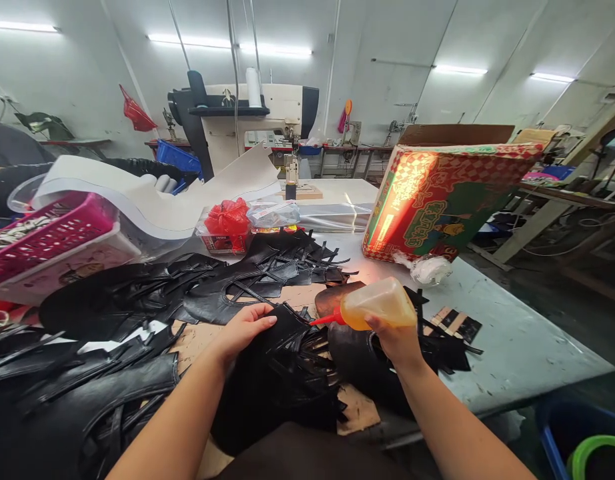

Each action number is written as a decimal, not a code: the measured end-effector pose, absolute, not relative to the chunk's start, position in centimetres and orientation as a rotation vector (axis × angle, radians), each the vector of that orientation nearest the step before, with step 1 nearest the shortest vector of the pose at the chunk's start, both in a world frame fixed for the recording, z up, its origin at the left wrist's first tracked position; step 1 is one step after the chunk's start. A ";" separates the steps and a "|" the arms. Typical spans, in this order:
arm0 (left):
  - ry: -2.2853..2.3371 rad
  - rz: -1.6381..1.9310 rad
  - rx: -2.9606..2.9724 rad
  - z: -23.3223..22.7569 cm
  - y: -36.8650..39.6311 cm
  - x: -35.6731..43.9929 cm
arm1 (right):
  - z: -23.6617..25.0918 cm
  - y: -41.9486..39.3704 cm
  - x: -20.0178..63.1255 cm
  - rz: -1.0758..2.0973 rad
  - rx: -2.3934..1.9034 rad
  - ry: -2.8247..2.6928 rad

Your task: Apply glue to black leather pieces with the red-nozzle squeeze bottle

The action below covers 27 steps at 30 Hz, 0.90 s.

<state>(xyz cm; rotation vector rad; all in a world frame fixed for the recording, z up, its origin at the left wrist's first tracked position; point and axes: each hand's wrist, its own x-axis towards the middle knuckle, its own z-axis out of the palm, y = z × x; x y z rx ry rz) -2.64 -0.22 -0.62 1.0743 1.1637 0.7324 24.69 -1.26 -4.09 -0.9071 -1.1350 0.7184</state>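
A workroom with strip lights along its wall fills the upper frame, a sewing machine (257, 110) stands at upper centre, and a metal-topped table (527, 353) runs to the lower right. At the centre, your left hand (247, 330) has thumb and fingers pinched together on the upper edge of a black piece (282, 333), which hangs down toward the lower centre. Your right hand (398, 341), right of centre, is wrapped around a squeeze bottle (380, 303) of yellowish liquid, tilted so its red nozzle (330, 318) points left at that edge; whether the tip touches, you can't tell from here.

The liquid lies along the bottle's lower side, so too hard a squeeze could push out a blob and smear the face of the piece. If your pinch slackens, the edge could swing off the tip and drops could land on the strips or the cardboard (360, 410) below. Your left fingertips are near the nozzle, so a slip could wet them. The black pieces (127, 293) crowding the left could also snag its loose strips.
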 end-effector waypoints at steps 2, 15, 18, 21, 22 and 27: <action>1.179 0.724 1.107 -0.7 -0.2 -2.7 | -4.3 -1.4 24.9 0.685 -0.927 -1.142; 1.744 0.542 1.488 -1.3 -3.0 -5.7 | -4.8 -2.7 27.8 0.683 -0.870 -0.566; 1.856 0.531 1.494 -1.1 -5.7 -7.3 | -4.1 -3.5 29.2 0.782 -0.902 -0.351; 1.710 0.588 1.529 -0.7 -8.0 -8.4 | -3.3 -4.0 29.8 0.827 -0.983 -0.258; 1.624 0.639 1.501 -0.4 -8.6 -8.6 | -2.9 -4.1 29.7 0.843 -1.016 -0.236; 1.394 0.826 1.089 1.6 -10.0 -8.4 | -3.2 -4.1 29.0 0.870 -1.049 -0.223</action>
